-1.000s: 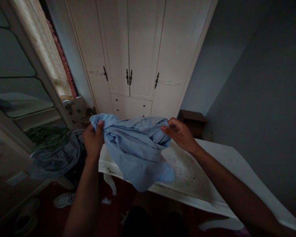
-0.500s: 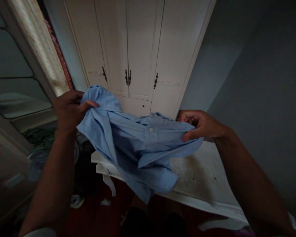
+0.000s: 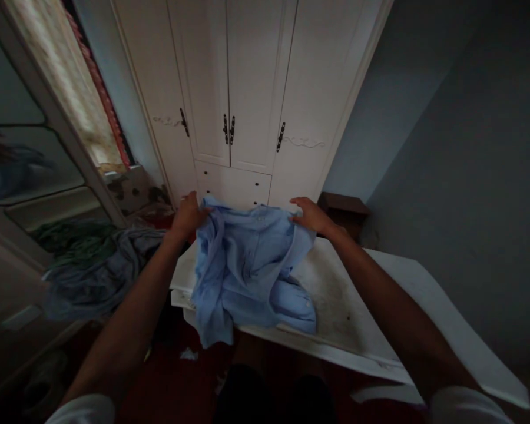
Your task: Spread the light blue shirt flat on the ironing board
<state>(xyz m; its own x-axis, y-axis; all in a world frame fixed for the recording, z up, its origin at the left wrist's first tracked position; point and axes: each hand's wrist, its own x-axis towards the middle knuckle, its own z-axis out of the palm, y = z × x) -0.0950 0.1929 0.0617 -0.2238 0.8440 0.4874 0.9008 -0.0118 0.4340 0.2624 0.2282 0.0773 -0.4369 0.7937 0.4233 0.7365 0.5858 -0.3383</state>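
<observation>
At twelve o'clock, the blue shirt (image 3: pixel 256 250) spreads rumpled over the white tabletop (image 3: pixel 335 303), past its near edge. My left hand (image 3: pixel 189 218) touches its eleven-o'clock corner, my right hand (image 3: pixel 315 217) its one-o'clock corner; whether either grip is closed, I cannot tell. Beyond stands the wardrobe (image 3: pixel 256 88).

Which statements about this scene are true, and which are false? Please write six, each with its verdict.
1. The left hand and the right hand are at opposite upper corners of the shirt. True.
2. The shirt is bright red. False: it is light blue.
3. Part of the shirt hangs past the near edge of the white table. True.
4. A wardrobe stands beyond the table. True.
5. Its doors are wide open. False: they are shut.
6. The green cloth lies right of the table. False: it lies on the left.
</observation>
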